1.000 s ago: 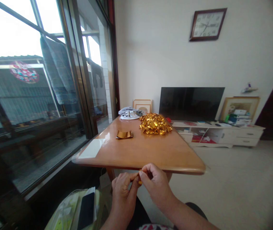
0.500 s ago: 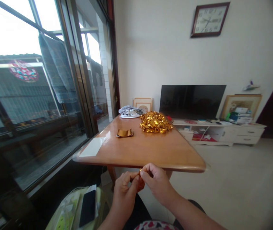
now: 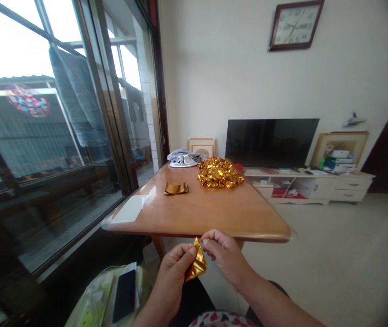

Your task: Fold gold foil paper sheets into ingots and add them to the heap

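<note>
A folded piece of gold foil paper (image 3: pixel 198 264) with a pointed top is pinched between the thumb and fingers of my left hand (image 3: pixel 176 268), in front of the table's near edge. My right hand (image 3: pixel 226 254) is just right of the point, its thumb and fingers curled together. Whether those fingertips touch the foil I cannot tell. On the wooden table (image 3: pixel 194 215) lies a small stack of flat gold foil sheets (image 3: pixel 176 188). Behind it to the right is a heap of folded gold foil pieces (image 3: pixel 220 173).
A white sheet (image 3: pixel 129 209) lies at the table's left edge, and a bundle of grey cloth (image 3: pixel 184 158) at its far end. To my lower left, a phone (image 3: pixel 125 295) rests on a green stool (image 3: pixel 142 290) beside a power strip (image 3: pixel 91 311). Glass doors (image 3: pixel 112 136) border the left side.
The foil, mostly hidden between my hands before, now shows its pointed shape in my left hand. My right fingers have shifted to beside its tip. The view has moved slightly.
</note>
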Available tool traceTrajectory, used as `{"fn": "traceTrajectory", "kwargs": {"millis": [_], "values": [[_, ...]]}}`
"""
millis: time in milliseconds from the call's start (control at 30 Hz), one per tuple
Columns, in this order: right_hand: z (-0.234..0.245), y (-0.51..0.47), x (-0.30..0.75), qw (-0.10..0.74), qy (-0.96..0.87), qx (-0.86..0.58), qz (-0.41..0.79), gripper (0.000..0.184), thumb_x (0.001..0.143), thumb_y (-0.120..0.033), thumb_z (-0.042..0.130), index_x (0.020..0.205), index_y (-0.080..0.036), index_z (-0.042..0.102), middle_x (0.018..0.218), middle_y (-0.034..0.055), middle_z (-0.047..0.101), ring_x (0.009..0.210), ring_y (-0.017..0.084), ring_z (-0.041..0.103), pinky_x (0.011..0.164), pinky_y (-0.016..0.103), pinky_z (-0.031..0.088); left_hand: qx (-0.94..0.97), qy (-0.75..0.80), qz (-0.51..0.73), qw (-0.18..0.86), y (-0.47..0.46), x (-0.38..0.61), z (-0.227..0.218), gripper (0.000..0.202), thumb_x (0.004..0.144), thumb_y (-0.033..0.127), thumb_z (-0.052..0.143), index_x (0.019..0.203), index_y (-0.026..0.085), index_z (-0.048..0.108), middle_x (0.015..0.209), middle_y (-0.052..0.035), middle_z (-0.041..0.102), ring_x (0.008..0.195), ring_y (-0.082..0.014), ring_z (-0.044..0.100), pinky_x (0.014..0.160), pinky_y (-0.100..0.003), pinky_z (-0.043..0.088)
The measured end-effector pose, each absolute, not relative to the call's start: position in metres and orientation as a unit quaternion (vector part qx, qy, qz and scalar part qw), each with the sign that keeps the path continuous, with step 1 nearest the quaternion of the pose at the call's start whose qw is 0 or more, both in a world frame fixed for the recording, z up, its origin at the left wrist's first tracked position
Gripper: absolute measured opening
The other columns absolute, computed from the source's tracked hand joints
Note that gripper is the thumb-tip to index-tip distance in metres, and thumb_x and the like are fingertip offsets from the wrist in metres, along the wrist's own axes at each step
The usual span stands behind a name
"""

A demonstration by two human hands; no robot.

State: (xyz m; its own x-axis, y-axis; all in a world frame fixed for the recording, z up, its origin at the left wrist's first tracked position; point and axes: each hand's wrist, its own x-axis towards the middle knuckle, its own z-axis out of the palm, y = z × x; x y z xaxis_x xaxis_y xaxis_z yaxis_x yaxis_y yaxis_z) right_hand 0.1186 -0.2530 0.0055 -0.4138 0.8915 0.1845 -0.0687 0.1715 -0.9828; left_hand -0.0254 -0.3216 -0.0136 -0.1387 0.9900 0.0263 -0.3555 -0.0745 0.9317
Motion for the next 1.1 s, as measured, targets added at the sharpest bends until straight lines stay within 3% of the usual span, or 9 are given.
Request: {"fn": "traceTrajectory", "kwargs": {"millis": [333,633,867,967,1100], "values": [[0.007,-0.264,0.115,0.464,-0.721,-0.365,0.363,0.006,0.084,-0.021,0.059,0.079,-0.02,0.062,0.074,-0.0013,0.062,0.068,0.015,0.056,0.063,0.026,0.042,0.469,0.489,0.623,0.391,-0.317,-0.029,-0.023,0.025,0.088,0.04,0.068,0.09,0.015,0.073,0.088,-0.0069,0.07,0.081,-0.0184,0.062,0.076,-0.028,0.05],[0.006,-0.264,0.111,0.45,-0.731,-0.383,0.342,0.013,0.087,-0.026,0.06,0.076,-0.021,0.066,0.075,0.0014,0.067,0.07,0.018,0.06,0.065,0.028,0.043,0.506,0.551,0.609,0.263,-0.322,-0.024,-0.018,0.02,0.083,0.04,0.069,0.085,0.022,0.077,0.083,-0.0067,0.073,0.079,-0.0231,0.064,0.071,-0.029,0.049],[0.004,-0.266,0.11,0.454,-0.765,-0.378,0.257,0.014,0.086,-0.022,0.06,0.073,-0.022,0.065,0.075,0.0021,0.065,0.074,0.019,0.057,0.07,0.031,0.04,0.507,0.593,0.599,0.184,-0.324,-0.022,-0.004,0.014,0.078,0.038,0.072,0.075,0.026,0.078,0.075,-0.0059,0.072,0.079,-0.0255,0.062,0.07,-0.031,0.042],[0.003,-0.267,0.106,0.463,-0.729,-0.372,0.34,0.012,0.084,-0.023,0.06,0.072,-0.021,0.062,0.072,0.0013,0.063,0.07,0.017,0.054,0.066,0.03,0.039,0.514,0.599,0.59,0.173,-0.324,-0.022,-0.003,0.014,0.079,0.038,0.07,0.077,0.026,0.078,0.077,-0.0059,0.072,0.08,-0.0252,0.061,0.071,-0.031,0.041],[0.003,-0.267,0.102,0.457,-0.58,-0.332,0.586,0.012,0.081,-0.029,0.064,0.076,-0.019,0.06,0.065,-0.0021,0.056,0.059,0.012,0.046,0.056,0.025,0.035,0.524,0.58,0.592,0.198,-0.324,-0.022,-0.009,0.016,0.081,0.037,0.068,0.078,0.025,0.078,0.078,-0.0058,0.072,0.08,-0.0244,0.061,0.072,-0.03,0.041]]}}
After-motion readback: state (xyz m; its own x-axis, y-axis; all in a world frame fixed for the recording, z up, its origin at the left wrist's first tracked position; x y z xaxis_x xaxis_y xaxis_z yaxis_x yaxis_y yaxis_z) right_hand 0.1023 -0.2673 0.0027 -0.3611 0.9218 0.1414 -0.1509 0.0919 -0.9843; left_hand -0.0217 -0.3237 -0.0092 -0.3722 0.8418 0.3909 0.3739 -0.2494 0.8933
